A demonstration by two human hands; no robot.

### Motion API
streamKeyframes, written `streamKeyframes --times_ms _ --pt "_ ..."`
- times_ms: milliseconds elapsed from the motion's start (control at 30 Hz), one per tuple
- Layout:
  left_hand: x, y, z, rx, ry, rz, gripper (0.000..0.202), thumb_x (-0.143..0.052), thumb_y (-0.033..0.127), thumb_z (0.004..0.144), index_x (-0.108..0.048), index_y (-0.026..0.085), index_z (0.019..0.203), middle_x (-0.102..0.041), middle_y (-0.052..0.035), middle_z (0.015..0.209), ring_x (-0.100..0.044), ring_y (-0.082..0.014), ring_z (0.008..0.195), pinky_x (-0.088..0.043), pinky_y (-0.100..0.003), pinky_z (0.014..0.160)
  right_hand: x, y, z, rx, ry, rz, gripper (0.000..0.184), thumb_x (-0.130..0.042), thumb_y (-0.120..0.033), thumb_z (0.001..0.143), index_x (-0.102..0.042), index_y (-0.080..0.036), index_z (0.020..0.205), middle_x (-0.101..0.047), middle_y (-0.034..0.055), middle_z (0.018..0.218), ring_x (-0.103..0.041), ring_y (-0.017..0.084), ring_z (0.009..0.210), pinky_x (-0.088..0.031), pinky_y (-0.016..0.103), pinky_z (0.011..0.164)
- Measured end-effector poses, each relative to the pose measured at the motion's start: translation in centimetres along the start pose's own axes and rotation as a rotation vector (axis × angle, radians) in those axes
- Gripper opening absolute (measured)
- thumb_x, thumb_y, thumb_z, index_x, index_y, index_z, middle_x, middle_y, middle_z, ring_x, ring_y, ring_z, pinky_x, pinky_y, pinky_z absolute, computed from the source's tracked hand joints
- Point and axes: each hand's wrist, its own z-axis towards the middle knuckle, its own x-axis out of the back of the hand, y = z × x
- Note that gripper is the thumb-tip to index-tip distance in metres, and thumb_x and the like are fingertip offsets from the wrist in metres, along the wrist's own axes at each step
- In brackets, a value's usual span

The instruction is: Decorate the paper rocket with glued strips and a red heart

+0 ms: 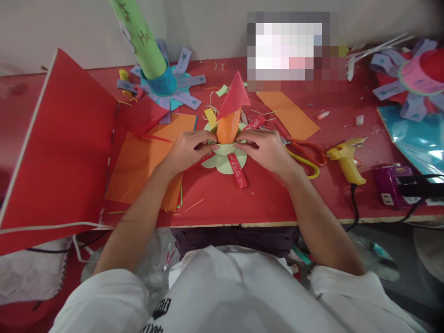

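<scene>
In the head view, an orange paper tube (228,128) stands upright on a light green flower-shaped paper base (227,164). A red paper cone (236,97) sits tilted on top of the tube. Red paper strips with writing, one (237,171) reading "HAPPY", stick out around the base. On the left side of the tube, my left hand (192,147) pinches the edge of a light green paper piece at the tube's foot. Opposite it, my right hand (264,147) pinches the same green paper. My fingertips partly cover where tube and paper meet.
Scissors (308,155) and a yellow glue gun (347,162) lie at the right, near a purple box (393,185) with cables. Orange sheets (138,166) and a raised red board (65,148) are at left. A green paper tube (144,41) stands behind.
</scene>
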Motion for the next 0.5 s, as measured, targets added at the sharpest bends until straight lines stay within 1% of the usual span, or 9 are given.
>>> streamKeyframes --times_ms 133,300,433,500 --pt "-0.07 -0.39 -0.03 -0.031 0.017 0.001 0.049 -0.060 0.058 0.098 -0.079 0.012 0.103 -0.067 -0.0038 0.082 -0.041 0.0039 0.065 -0.034 -0.008 0.068 0.01 -0.09 0.08 0.000 -0.003 0.006 0.049 -0.053 -0.059 0.095 -0.077 -0.024 0.118 -0.063 -0.0066 0.118 -0.047 -0.018 0.093 -0.027 0.000 0.089" --pt "-0.44 -0.84 0.07 -0.066 0.035 -0.020 0.050 -0.058 0.057 0.099 -0.077 0.010 0.098 -0.067 -0.0045 0.083 -0.043 0.0034 0.068 -0.037 -0.007 0.072 0.16 -0.29 0.16 -0.011 -0.002 0.009 0.051 -0.054 -0.058 0.094 -0.077 -0.018 0.116 -0.064 -0.0031 0.117 -0.046 -0.016 0.091 -0.025 0.002 0.087" --pt "-0.46 -0.86 0.12 -0.030 0.011 -0.003 0.051 -0.058 0.058 0.099 -0.076 0.010 0.096 -0.066 -0.0044 0.082 -0.041 0.0024 0.068 -0.038 -0.009 0.073 0.17 -0.25 0.15 -0.026 -0.007 -0.003 0.050 -0.054 -0.060 0.094 -0.076 -0.019 0.114 -0.064 -0.0048 0.114 -0.043 -0.018 0.088 -0.024 0.002 0.087" --pt "-0.40 -0.75 0.12 -0.008 -0.005 0.016 0.051 -0.058 0.058 0.099 -0.075 0.010 0.095 -0.066 -0.0044 0.082 -0.041 0.0019 0.068 -0.039 -0.009 0.074 0.13 -0.24 0.15 -0.023 -0.005 -0.003 0.049 -0.054 -0.059 0.094 -0.076 -0.018 0.112 -0.064 -0.0044 0.113 -0.043 -0.017 0.087 -0.024 0.003 0.086"
